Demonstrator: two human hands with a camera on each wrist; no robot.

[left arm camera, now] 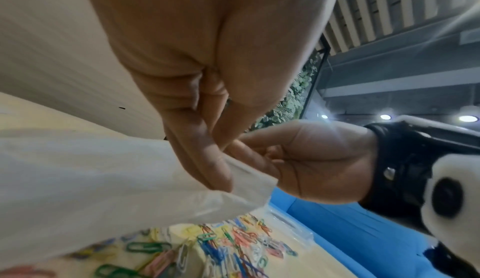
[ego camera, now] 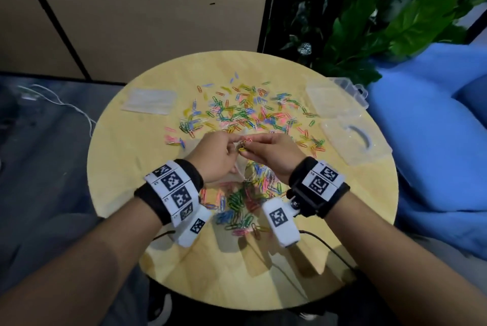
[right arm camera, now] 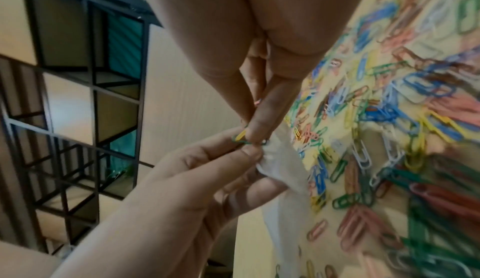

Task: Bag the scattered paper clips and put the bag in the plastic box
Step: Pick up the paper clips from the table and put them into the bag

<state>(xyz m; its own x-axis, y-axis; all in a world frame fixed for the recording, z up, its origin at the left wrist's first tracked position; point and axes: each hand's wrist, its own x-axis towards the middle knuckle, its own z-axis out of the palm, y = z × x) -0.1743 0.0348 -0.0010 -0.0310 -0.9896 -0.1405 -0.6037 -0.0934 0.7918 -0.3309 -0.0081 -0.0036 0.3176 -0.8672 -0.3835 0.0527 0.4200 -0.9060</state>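
Your left hand [ego camera: 216,156] pinches the clear plastic bag's [left arm camera: 103,180] mouth; your right hand [ego camera: 271,151] pinches a few coloured wire paper clips [right arm camera: 242,139] there (most lie scattered on the round wooden table [ego camera: 126,156]). The clear plastic box [ego camera: 340,98] sits open, far right.

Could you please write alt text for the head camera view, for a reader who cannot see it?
Left hand holds a clear bag open while right hand feeds in paper clips above a round table strewn with more.
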